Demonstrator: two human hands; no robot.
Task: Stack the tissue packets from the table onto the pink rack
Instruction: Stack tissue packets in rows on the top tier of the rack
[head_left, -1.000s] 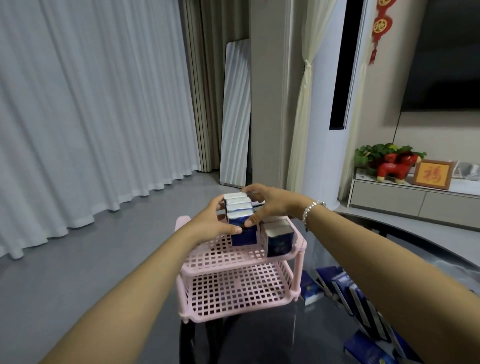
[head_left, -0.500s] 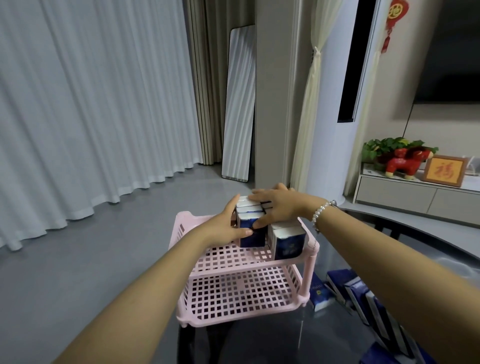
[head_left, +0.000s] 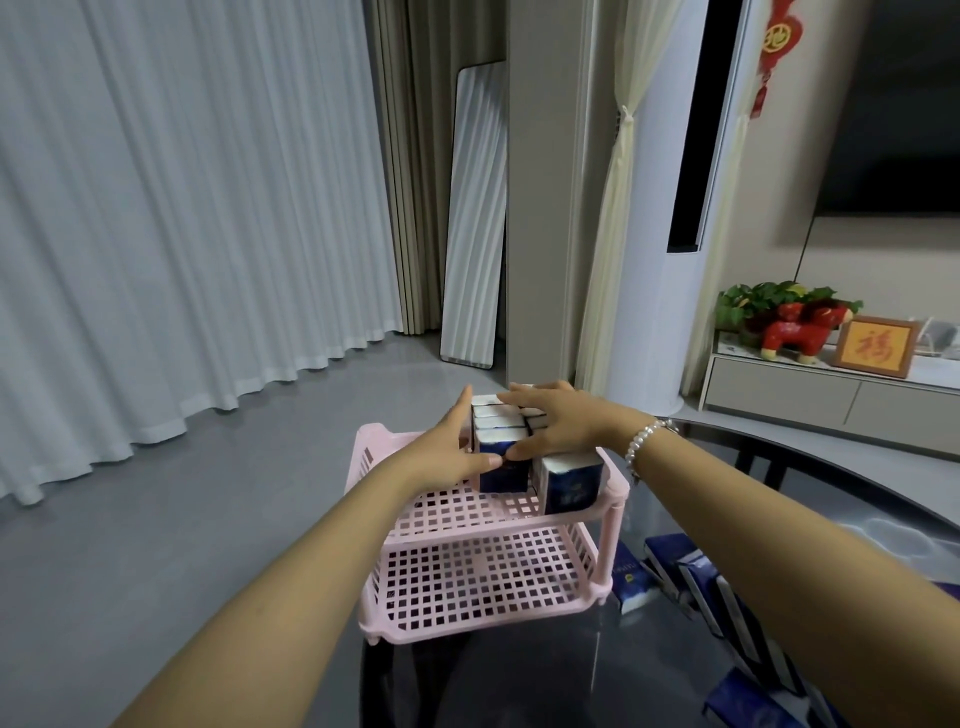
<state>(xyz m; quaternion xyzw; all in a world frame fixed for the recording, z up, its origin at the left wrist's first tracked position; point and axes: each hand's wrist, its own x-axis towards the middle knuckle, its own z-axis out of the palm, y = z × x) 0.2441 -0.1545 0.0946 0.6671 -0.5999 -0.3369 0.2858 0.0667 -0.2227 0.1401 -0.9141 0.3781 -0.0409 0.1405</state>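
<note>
Both hands meet on the top shelf of the two-shelf pink rack (head_left: 470, 587), which stands on the dark glossy counter (head_left: 545, 686). The left hand (head_left: 441, 457) presses the left side of a row of tissue packets (head_left: 501, 441) standing on edge, its thumb curled over the front packet's blue face; the right hand (head_left: 558, 423) lies over the top of the same row, fingers spread and thumb hooked down to meet the left thumb, so the grip of both hands clasps that row between them. About four white packet tops show in the row. Just right of the grip, a second group (head_left: 569, 480) stands on the same shelf, its count unclear. Below and right of the grip, several loose packets (head_left: 691, 582), at least five, lie on the counter.
</note>
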